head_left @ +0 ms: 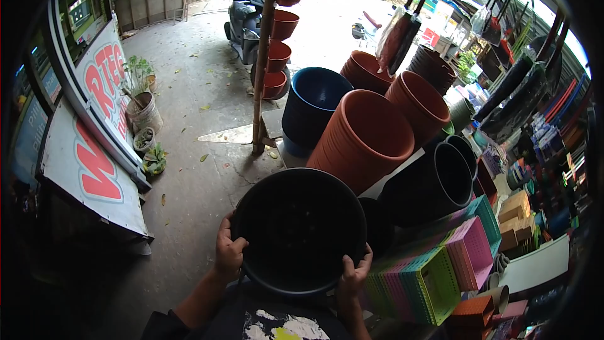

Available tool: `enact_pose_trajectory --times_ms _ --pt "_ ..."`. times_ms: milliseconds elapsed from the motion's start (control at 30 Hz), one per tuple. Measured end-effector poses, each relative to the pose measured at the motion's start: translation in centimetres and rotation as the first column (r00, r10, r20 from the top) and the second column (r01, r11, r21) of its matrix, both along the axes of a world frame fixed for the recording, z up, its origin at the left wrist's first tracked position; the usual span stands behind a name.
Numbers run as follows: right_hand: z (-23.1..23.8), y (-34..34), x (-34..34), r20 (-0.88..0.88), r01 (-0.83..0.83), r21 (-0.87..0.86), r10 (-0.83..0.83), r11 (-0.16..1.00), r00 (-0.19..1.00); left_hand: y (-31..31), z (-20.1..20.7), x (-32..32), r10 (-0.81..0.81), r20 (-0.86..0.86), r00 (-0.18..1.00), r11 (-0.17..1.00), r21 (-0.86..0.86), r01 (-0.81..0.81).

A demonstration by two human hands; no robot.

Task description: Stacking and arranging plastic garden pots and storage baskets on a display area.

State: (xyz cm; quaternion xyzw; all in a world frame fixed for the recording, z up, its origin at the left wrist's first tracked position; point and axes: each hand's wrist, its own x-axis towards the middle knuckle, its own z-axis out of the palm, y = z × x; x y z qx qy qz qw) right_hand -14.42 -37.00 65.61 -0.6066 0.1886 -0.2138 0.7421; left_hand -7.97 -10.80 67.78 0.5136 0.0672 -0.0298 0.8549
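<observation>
A round black plastic plant pot [296, 239] is held in front of my body, its wide mouth facing up toward me. Small pale spots show on its dark inner bottom. My left hand [231, 244] grips the rim on the left, thumb over the edge and fingers round the outside. On the right side, my right hand [355, 271] holds the rim in the same way. Just beyond the pot stands a stack of terracotta-coloured pots [330, 145], tilted to the right.
Behind are a stack of dark blue pots [301, 113] and more terracotta pots [412, 113]. Black pots [418, 186] and stacked coloured baskets [434, 283] lie to the right. A wooden post [263, 69] carries hanging pots. A scooter [245, 25], potted plants [143, 110] and a signboard [94, 167] stand farther left.
</observation>
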Motion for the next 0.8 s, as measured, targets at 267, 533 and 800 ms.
enact_pose_trajectory --times_ms 267,533,800 --pt "-0.4 0.4 -0.8 0.012 0.121 0.022 -0.121 0.992 0.993 -0.2 -0.8 0.7 -0.042 0.018 0.999 0.998 0.045 0.041" --pt "-3.8 -0.7 -1.1 -0.008 0.166 0.122 -0.167 0.978 0.986 -1.0 2.6 0.7 -0.180 0.078 0.981 0.980 0.095 0.172" --pt "-9.2 -1.1 -0.9 -0.129 0.184 0.444 -0.140 0.877 0.982 -3.9 4.6 0.4 -0.242 0.206 0.948 0.958 0.203 0.201"
